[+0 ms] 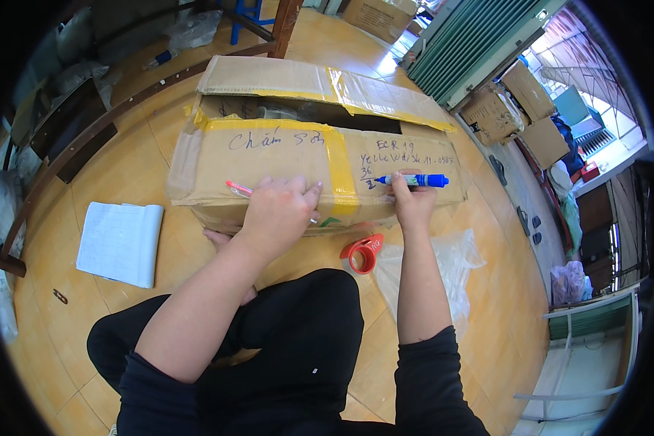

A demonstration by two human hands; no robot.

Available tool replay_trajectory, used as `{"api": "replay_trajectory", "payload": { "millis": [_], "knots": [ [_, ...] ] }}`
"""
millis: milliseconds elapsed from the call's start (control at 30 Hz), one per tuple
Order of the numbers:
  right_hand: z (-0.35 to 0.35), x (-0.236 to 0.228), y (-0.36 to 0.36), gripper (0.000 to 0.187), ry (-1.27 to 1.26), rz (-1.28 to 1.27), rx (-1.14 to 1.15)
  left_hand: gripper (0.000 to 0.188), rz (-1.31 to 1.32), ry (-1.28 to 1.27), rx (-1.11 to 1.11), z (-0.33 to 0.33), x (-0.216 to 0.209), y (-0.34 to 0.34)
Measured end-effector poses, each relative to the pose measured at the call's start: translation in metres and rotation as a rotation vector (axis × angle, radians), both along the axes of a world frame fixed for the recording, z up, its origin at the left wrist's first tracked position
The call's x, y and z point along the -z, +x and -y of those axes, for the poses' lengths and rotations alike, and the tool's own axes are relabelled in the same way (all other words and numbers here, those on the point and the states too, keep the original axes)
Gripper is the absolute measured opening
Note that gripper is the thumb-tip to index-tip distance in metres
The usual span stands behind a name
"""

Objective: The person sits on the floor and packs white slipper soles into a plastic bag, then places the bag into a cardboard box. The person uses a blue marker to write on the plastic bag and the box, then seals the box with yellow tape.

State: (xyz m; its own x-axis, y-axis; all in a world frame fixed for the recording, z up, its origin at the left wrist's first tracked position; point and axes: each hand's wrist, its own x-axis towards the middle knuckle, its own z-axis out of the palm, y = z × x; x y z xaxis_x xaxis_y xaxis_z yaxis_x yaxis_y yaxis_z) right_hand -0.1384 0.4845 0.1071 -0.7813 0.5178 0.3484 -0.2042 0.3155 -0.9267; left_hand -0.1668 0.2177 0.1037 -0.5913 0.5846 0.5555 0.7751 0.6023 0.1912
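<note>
A large cardboard box (283, 156) with yellow tape lies in front of me, its top flap partly raised over a dark gap. My right hand (414, 207) grips a blue marker (425, 180) by its barrel. The marker's tip is at the box face, beside handwritten dark marks at the right. My left hand (282, 207) rests against the lower part of the box. Its fingers are curled round a slim pen (238, 189) with an orange-red end, which passes beneath the hand.
An open notebook (120, 243) lies on the tiled floor at left. A red tape dispenser (362, 254) and a clear plastic bag (458, 269) sit near my right forearm. A wooden frame (196, 69) runs along the left; more cardboard boxes (490, 112) stand by the doorway.
</note>
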Motion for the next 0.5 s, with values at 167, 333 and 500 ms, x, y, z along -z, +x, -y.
{"api": "replay_trajectory", "payload": {
  "millis": [167,333,500],
  "knots": [
    [0.0012,0.0002,-0.0013,0.013,0.083,0.097,-0.036,0.041,0.014,0.013,0.018,-0.001,-0.0034,0.0016],
    [0.0004,0.0028,-0.0035,0.013,0.119,0.087,-0.02,0.04,0.016,-0.003,0.007,-0.0001,-0.0055,0.0019],
    [-0.0011,0.0047,-0.0028,0.012,0.169,0.107,-0.037,0.041,0.003,0.012,0.014,-0.0004,-0.0052,0.0021]
  ]
}}
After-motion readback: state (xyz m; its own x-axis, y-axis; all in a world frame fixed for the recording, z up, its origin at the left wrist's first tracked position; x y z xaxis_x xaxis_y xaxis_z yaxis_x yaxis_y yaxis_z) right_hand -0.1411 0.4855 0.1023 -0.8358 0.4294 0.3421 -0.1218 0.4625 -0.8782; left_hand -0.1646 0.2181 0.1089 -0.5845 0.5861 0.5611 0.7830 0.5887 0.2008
